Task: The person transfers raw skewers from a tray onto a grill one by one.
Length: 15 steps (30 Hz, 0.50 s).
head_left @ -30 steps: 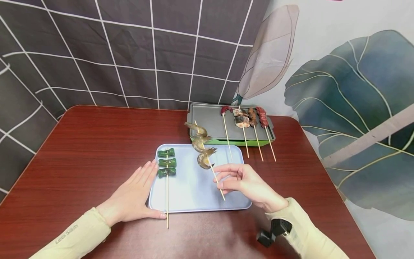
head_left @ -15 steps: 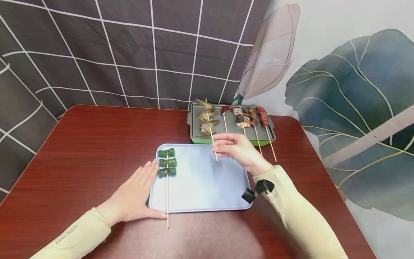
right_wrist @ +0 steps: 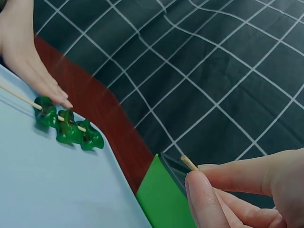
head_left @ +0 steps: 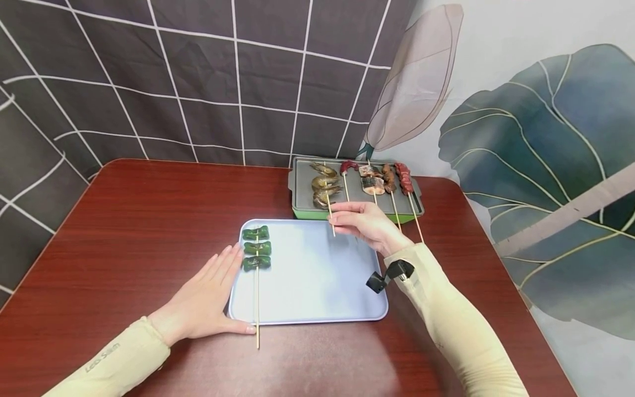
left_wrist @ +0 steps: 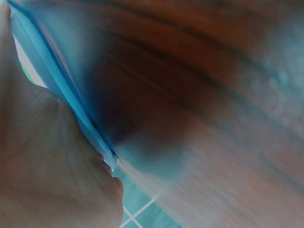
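My right hand (head_left: 364,223) pinches the lower stick of a shrimp skewer (head_left: 325,196) between thumb and fingertips. The several shrimp lie over the left part of a grey grill plate (head_left: 303,190) with a green base. In the right wrist view, the stick's blunt end (right_wrist: 189,162) pokes out past the thumb. My left hand (head_left: 203,300) rests along the left edge of a pale blue tray (head_left: 312,281), fingers straight and thumb spread toward the near corner. Beside it on the tray lies a green pepper skewer (head_left: 257,248), its stick reaching past the front rim.
Right of the shrimp, the grill plate carries a dark red curved piece (head_left: 349,166) on a stick, a fish skewer (head_left: 372,184), a brown meat skewer (head_left: 388,179) and a red meat skewer (head_left: 404,179). Their sticks overhang the front. A grid-patterned cloth (head_left: 198,71) hangs behind the table.
My right hand has carried the shrimp skewer from above the tray back and up onto the grill plate's left side, then lowered it slightly. The left hand has stayed in place.
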Each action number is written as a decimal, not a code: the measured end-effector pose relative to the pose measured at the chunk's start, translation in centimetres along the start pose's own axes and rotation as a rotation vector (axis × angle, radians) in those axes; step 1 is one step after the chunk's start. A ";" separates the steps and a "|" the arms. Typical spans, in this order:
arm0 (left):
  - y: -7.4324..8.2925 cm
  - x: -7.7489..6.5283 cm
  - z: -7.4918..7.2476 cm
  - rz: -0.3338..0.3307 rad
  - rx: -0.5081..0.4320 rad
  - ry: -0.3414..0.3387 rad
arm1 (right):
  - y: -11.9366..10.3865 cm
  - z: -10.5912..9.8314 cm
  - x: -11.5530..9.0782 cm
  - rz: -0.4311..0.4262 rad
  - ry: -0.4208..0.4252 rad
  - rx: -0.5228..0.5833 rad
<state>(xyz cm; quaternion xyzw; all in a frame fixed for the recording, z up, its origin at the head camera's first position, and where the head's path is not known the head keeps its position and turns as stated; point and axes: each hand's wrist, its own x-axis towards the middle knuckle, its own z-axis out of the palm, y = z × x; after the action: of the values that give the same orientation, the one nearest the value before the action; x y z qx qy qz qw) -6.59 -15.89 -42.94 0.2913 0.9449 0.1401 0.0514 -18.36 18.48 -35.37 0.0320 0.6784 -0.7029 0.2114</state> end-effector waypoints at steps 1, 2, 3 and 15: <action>0.0 0.0 0.0 0.000 0.001 0.000 | 0.0 0.0 0.0 0.001 0.002 -0.004; 0.0 0.0 0.0 0.000 0.000 0.000 | 0.1 -0.1 0.0 0.003 0.007 -0.008; 0.0 0.0 0.0 0.000 0.001 0.001 | 0.1 -0.1 0.0 0.006 0.012 -0.013; 0.1 0.0 -0.1 0.003 0.006 0.002 | 0.0 -0.4 -0.4 0.000 0.043 -0.082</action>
<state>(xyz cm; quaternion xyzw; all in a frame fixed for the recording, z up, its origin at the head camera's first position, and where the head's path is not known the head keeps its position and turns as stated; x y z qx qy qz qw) -6.58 -15.87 -42.83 0.2926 0.9450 0.1378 0.0493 -18.09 19.02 -35.29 0.0384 0.7112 -0.6735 0.1976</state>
